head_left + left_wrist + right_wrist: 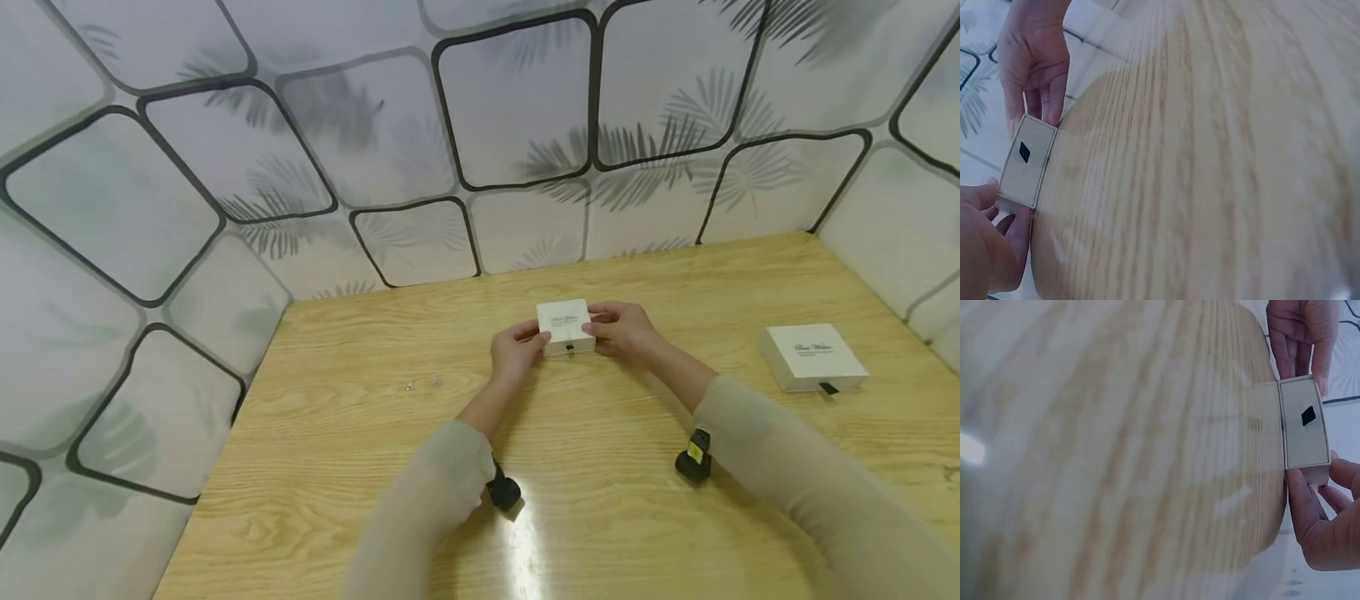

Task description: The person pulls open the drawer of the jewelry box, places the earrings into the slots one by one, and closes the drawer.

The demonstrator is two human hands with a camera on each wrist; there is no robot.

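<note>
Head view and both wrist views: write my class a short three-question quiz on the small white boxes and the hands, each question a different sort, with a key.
1. True or false: both hands hold the small white cardboard box with the black pull tab.
2. Multiple choice: the second white lettered box lies A) on the person's right, B) on their left, C) stacked on the held box.
3. Fill in: the boxes rest on a light ____ table.

Key: 1 true: the left hand and the right hand grip its opposite sides. 2 A. 3 wooden.
</note>
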